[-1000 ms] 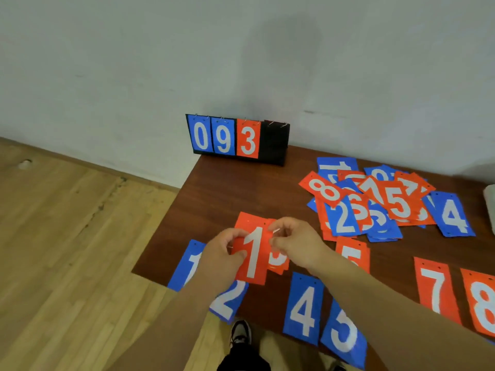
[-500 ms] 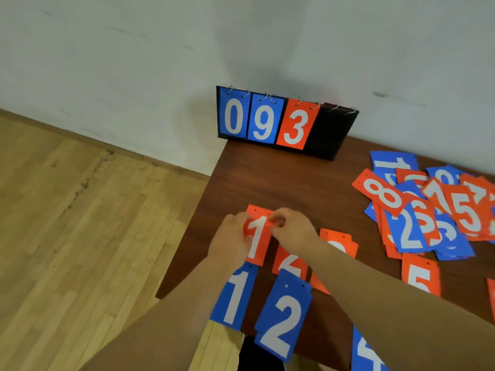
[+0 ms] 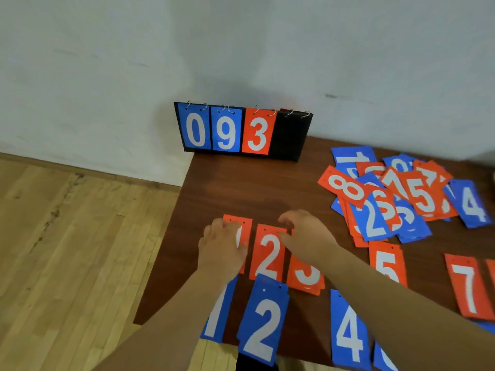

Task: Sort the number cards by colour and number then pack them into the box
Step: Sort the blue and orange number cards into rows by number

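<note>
L hand [image 3: 222,250] lay flat on the red 1 card [image 3: 242,231], grip open, pressing it to the counter [image 3: 241,188]. R hand [image 3: 305,236] hovered curled over the red 3 card [image 3: 305,277], gripping nothing visible. Red 2 card [image 3: 266,253] sat between. Unsorted pile [image 3: 396,199] at 2 o'clock. Best approach, IMO: square edges w/ fingertips, keep even gaps, don't nudge the blue 2 card [image 3: 263,322] overlapping at 6 o'clock.

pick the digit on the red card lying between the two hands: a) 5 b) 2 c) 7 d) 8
b, the red card flat on the table between the left hand and the right hand shows a white 2, just above the blue 2 card.
</note>
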Available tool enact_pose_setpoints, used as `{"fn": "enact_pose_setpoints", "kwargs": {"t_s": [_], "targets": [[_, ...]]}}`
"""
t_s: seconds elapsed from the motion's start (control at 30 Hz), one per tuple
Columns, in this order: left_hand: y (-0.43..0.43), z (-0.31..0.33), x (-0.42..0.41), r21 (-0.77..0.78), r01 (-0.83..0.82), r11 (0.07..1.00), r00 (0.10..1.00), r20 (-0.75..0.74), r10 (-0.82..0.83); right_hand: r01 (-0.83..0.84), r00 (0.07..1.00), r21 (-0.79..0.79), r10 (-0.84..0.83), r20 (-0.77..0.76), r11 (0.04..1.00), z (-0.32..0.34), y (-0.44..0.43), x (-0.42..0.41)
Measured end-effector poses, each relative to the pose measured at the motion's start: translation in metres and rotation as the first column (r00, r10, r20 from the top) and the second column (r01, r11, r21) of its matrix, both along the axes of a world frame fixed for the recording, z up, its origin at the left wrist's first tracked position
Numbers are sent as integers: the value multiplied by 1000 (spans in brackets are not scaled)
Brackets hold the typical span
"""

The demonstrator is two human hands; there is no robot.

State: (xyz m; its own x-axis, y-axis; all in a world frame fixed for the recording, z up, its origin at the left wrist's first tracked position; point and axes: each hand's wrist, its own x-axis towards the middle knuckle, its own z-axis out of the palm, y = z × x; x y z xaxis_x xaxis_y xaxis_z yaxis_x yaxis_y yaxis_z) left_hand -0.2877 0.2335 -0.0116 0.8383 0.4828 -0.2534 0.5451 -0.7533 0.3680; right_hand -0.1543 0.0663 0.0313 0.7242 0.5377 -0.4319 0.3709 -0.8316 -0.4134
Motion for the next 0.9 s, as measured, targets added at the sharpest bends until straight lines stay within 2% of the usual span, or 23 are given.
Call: {"fn": "enact_pose_setpoints", "kwargs": {"t_s": [0.13,0.27,0.4,0.67,0.9], "targets": [[-42,28,21,5,95,995,994,47,-95,88,992,-51,-84,90,995,28,-66,5],[-96,54,44,18,213,977,976,30,-214,193,971,-70,-180,159,979,51,-157,6],[-163,83,62,77,283,956,957,37,-287,301,932,6,-296,210,953,69,-255,11],[-289,106,69,152,291,944,955,10,-296,447,867,87,-455,201,890,89,-435,21],[-344,117,83,181,233,955,972,-23,-233,498,840,151,-518,160,854,99,-505,40]]}}
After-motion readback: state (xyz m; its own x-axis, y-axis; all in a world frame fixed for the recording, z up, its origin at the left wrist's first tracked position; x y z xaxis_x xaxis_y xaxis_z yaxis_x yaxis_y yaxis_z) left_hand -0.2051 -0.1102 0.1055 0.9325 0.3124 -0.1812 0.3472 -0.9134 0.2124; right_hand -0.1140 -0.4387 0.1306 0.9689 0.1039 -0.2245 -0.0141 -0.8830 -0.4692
